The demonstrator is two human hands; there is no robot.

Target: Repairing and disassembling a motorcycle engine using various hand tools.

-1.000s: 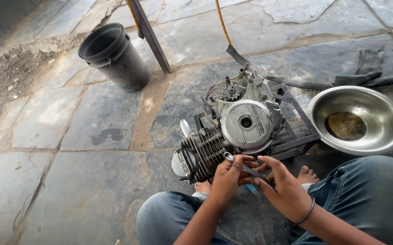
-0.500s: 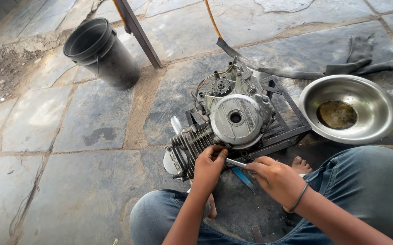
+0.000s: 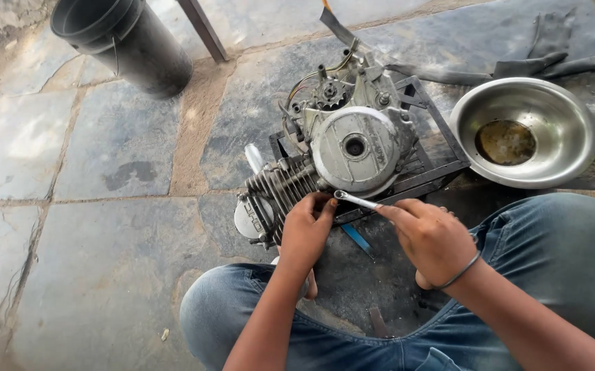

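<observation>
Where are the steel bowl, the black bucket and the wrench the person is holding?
Steel bowl [image 3: 558,110]: head view, on the bare inner wall near the rim.
Black bucket [image 3: 147,58]: head view, on its outer side wall.
Wrench [image 3: 356,200]: head view, on the shaft next to the right hand [image 3: 431,237].

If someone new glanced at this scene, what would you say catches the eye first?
The grey motorcycle engine on its metal frame, centre, stands out first. Just below it, the right hand holds a spanner at the engine's lower edge, with the left hand beside it. A steel bowl sits right; a black bucket top left.
</observation>
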